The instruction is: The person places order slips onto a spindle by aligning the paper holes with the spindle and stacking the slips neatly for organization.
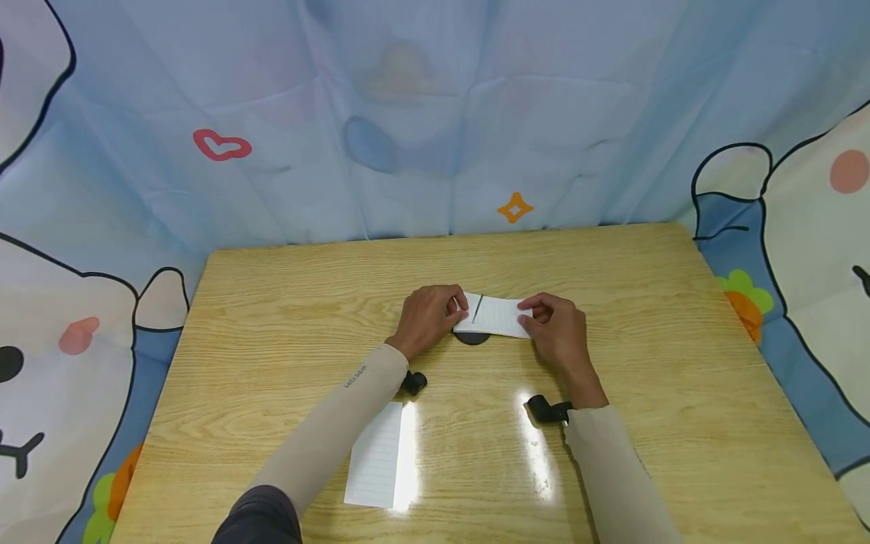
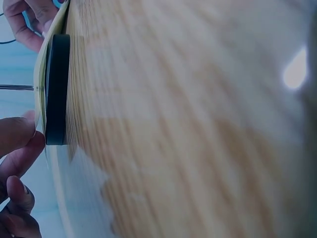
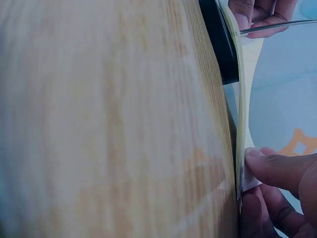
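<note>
A small stack of white lined paper slips (image 1: 503, 316) lies across a paper spike with a round black base (image 1: 472, 339). The spike's thin metal rod (image 2: 17, 88) sticks up through the slips near their left end. My left hand (image 1: 430, 313) pinches that left end between thumb and fingers, close beside the rod. At the other end, my right hand (image 1: 559, 326) pinches the slips' right edge, its thumb on the near side. In the right wrist view the slips (image 3: 241, 109) bend slightly and overhang the base, which they partly hide in the head view.
Another lined white sheet (image 1: 374, 461) lies on the wooden table (image 1: 306, 302) near the front, partly under my left forearm. Black wrist cameras (image 1: 549, 410) sit at both cuffs. A blue patterned curtain (image 1: 421, 113) hangs behind the table's far edge.
</note>
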The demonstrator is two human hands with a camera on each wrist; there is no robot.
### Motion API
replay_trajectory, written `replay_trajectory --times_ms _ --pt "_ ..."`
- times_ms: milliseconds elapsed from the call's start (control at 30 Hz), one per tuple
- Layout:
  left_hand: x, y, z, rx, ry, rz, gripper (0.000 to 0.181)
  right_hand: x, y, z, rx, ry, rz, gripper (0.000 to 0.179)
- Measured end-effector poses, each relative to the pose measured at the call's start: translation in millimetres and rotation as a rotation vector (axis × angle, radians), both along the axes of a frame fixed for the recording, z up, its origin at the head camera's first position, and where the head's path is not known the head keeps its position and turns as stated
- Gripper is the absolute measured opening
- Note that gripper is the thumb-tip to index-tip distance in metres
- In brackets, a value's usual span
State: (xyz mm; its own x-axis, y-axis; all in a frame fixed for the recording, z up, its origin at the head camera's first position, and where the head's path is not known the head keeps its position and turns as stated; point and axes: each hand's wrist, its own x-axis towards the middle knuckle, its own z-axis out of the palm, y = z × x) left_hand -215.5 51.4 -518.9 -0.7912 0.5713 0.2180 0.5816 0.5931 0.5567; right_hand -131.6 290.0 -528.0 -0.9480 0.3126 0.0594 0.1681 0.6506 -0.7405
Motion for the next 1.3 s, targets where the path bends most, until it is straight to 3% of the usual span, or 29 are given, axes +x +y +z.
replay_trajectory --times_ms 567,967,1300 --pt "-1.0 -1.2 -0.3 -0.031 0.003 -0.016 0.008 -0.3 -2 4.1 0.028 -0.019 -0.01 0.014" --pt "-6.0 -10.2 -1.9 0.066 -0.281 -0.018 0.006 1.3 -3 8.5 0.015 -0.066 -0.034 0.014" --pt "-10.6 -18.4 -1.6 0.085 -0.399 -0.061 0.017 1.8 -3 6.2 0.063 -0.071 -0.04 0.014"
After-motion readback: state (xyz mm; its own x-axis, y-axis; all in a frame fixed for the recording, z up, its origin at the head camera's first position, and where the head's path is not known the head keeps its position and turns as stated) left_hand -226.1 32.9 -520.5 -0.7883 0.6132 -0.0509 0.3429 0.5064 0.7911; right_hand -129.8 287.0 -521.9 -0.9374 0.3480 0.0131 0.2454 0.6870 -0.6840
